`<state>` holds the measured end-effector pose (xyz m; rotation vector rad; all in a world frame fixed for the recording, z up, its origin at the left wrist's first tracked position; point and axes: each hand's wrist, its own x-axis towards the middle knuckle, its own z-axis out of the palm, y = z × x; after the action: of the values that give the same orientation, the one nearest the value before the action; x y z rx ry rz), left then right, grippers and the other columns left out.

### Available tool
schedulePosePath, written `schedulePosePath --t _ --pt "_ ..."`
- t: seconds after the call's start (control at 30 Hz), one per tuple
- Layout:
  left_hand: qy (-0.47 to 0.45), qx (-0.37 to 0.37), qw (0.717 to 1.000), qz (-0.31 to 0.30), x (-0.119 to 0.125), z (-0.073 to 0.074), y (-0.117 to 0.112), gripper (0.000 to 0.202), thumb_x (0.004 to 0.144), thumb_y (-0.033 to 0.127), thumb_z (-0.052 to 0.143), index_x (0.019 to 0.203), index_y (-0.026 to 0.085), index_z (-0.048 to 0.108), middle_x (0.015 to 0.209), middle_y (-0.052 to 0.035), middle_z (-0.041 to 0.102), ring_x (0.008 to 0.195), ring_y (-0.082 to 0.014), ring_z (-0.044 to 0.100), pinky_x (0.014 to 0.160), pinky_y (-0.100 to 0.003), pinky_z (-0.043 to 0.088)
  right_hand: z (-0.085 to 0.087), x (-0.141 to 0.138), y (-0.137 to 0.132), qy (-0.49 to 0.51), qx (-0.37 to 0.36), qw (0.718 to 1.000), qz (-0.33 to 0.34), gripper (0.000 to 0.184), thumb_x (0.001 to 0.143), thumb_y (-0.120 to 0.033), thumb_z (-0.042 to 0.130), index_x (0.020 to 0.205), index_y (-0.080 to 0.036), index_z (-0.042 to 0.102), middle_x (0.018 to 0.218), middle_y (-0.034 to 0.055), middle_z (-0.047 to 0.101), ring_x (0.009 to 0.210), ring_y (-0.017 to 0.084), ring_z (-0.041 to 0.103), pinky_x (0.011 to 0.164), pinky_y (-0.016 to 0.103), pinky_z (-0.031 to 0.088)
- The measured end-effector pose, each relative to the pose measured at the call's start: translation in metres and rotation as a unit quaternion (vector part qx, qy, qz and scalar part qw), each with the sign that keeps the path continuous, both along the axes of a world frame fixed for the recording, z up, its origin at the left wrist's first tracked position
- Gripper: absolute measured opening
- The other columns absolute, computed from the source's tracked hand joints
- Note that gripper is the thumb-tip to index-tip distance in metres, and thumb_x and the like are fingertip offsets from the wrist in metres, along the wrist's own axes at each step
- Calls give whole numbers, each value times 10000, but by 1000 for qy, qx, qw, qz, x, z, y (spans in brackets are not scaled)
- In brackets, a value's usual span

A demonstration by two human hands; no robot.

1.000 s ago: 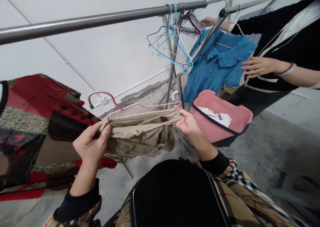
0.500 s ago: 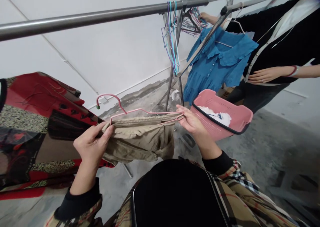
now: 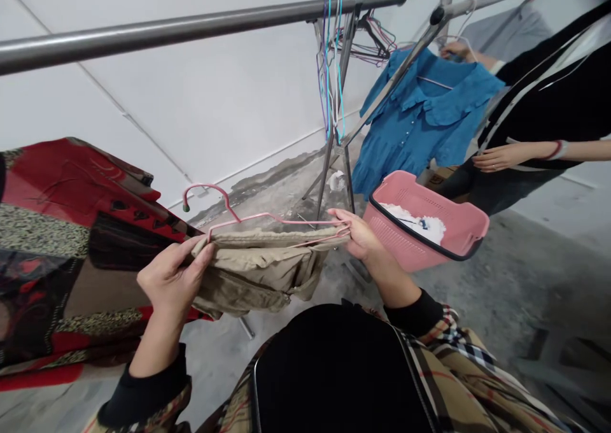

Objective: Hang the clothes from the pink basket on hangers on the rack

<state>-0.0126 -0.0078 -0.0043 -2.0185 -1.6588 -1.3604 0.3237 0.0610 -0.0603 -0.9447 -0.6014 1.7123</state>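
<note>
A khaki garment (image 3: 267, 267), its kind unclear, hangs by its waistband from a pink hanger (image 3: 260, 217) in front of me. My left hand (image 3: 174, 272) pinches the waistband and the hanger's left end between thumb and fingers. At the other end, my right hand (image 3: 357, 234) grips the right corner of the hanger together with the waistband's edge. The hanger's hook points up and left, free of any rail. Folds hide the lower part of the garment.
A metal rail (image 3: 191, 32) crosses above, with several hangers (image 3: 333, 70) on it. A blue blouse (image 3: 424, 114) hangs at right, above a pink basket (image 3: 405, 242) holding white cloth. A red patterned garment (image 3: 81, 229) is at left. A co-worker (image 3: 548, 108) stands at right.
Both my hands keep their hold, and the hanger's right end has dipped slightly. The co-worker's raised hand has moved right, from the bunched hangers to beside the blue blouse's hanger.
</note>
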Motion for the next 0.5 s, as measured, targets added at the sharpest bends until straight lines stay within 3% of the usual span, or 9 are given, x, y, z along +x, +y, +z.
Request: schedulePosePath --t 0.17,0.23,0.37,0.5 --pt "0 -54 998 -14 -1 -1 2 235 811 344 694 1011 226 730 814 -7 726 699 -138 655 685 -223 493 -7 -4 7 -63 -15 997 47 341 637 -369 776 888 -167 665 608 -25 604 506 97 533 483 214 372" --pt "6 -92 995 -36 0 0 2 285 808 372 692 1047 220 718 907 -21 745 770 -156 686 724 -223 511 -12 -6 11 -113 3 992 47 347 630 -402 764 873 -173 668 559 -44 558 471 87 487 467 211 339" --pt "29 -154 978 -135 7 0 -1 263 838 358 655 1041 203 715 916 -32 748 773 -155 693 712 -209 520 -22 -6 24 -205 46 978 12 323 626 -421 728 817 -167 673 479 -84 436 443 69 372 465 212 284" --pt "48 -184 957 -220 15 -10 -3 197 893 302 575 967 215 736 866 -25 747 763 -144 691 702 -202 524 -25 2 37 -248 65 966 -46 296 597 -404 728 741 -155 661 538 -58 503 532 87 431 535 228 332"
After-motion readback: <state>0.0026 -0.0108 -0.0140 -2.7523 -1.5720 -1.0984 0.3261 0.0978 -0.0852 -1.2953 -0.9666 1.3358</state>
